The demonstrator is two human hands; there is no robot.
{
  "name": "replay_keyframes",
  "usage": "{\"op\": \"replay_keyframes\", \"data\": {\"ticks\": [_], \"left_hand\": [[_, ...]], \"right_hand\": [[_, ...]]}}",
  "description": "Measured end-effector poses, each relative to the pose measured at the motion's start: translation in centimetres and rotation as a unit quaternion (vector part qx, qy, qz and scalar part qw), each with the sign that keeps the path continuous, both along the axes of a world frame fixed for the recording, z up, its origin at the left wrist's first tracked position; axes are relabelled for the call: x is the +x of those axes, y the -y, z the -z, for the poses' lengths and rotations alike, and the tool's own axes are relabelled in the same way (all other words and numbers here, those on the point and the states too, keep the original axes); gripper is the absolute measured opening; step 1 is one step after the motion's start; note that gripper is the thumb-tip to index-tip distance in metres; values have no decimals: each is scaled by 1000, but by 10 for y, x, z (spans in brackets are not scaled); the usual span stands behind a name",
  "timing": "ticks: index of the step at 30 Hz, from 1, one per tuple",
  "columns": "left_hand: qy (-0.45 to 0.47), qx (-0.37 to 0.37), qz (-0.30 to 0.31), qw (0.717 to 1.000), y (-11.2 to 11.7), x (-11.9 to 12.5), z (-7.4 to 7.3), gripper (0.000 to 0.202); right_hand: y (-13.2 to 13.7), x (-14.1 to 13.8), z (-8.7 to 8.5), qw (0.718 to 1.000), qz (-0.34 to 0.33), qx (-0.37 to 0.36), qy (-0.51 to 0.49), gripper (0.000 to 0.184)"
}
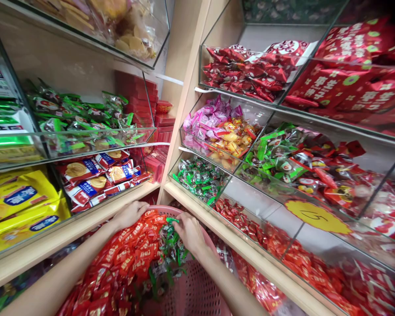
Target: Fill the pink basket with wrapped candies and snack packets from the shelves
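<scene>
A pink plastic basket (197, 294) sits low in front of me, filled with red-wrapped candies (125, 259) on the left and green-and-silver wrapped candies (169, 252) in the middle. My left hand (130, 214) rests on the far rim of the basket, fingers curled over the red candies. My right hand (189, 231) is closed in a pinch on the green-wrapped candies at the top of the pile.
Glass-fronted bins line wooden shelves on both sides. Left bins hold yellow packs (19, 197), red-blue biscuit packs (98, 175) and green snacks (82, 118). Right bins hold green candies (200, 177), pink and yellow sweets (217, 127), red packets (250, 70). A yellow price tag (316, 215) sticks on glass.
</scene>
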State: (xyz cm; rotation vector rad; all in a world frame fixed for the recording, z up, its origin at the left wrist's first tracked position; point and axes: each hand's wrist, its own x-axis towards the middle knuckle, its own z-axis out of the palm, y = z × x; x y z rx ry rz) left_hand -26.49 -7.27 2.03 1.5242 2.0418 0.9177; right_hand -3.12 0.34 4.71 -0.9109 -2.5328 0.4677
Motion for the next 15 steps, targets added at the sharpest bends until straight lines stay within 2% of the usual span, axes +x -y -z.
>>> {"op": "replay_keyframes", "data": {"ticks": [4, 7, 10, 12, 15], "left_hand": [[1, 8, 14, 1000, 0, 0, 0, 44], [1, 8, 15, 1000, -1, 0, 0, 44], [-2, 11, 20, 1000, -1, 0, 1, 44], [-6, 10, 19, 1000, -1, 0, 1, 44], [-14, 3, 14, 1000, -1, -1, 3, 44]], "right_hand": [[-3, -1, -24, 998, -6, 56, -4, 28], [-21, -4, -50, 994, -5, 103, -41, 24], [-48, -9, -70, 987, 37, 150, -37, 19], [-65, -14, -76, 981, 87, 175, -3, 14], [-81, -20, -76, 968, 145, 193, 66, 13]]}}
